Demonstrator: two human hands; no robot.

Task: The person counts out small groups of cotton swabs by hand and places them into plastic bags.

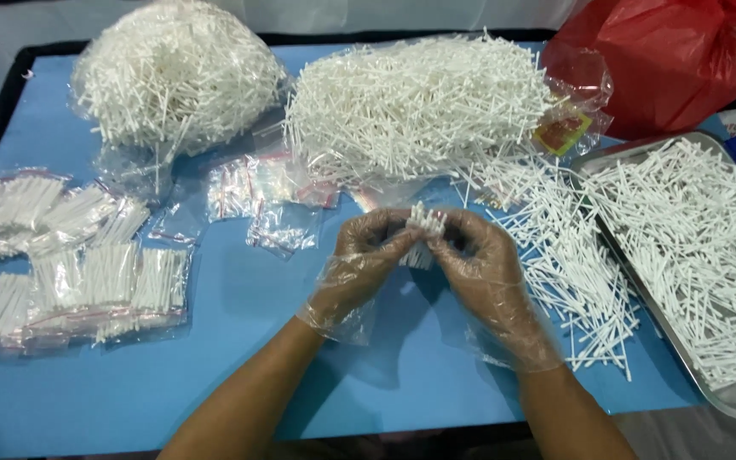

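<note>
Both hands met at mid-counter over the blue mat-covered counter point(240, 298). The left hand point(366, 255) and right hand point(480, 260), each in a loose clear plastic glove, were closed together on a small bundle of short white plastic sticks point(426, 223), with the stick ends poking up between the fingertips. The bundle was held off the counter, gripped from both sides.

Step in hand, as judged: gathering and squaring a counted bunch of sticks, ends being evened out. The bunch looked about the same size as those in the packed bags.

Around it: a loose scatter of white sticks point(568, 255) lay just right of the hands, a metal tray full of white sticks point(692, 247) sat further right, and two big clear bags heaped with sticks point(419, 106) stood at the back. Empty small clear zip bags point(278, 226) lay just behind and left of the hands. Filled small bags of sticks point(87, 273) were laid out at far left. A red plastic bag point(675, 60) sat at the back right.

The next move would call for one hand to keep the bunch tight and aligned while the other fetched an empty zip bag nearby; a loosened grip could let sticks splay or drop.
</note>
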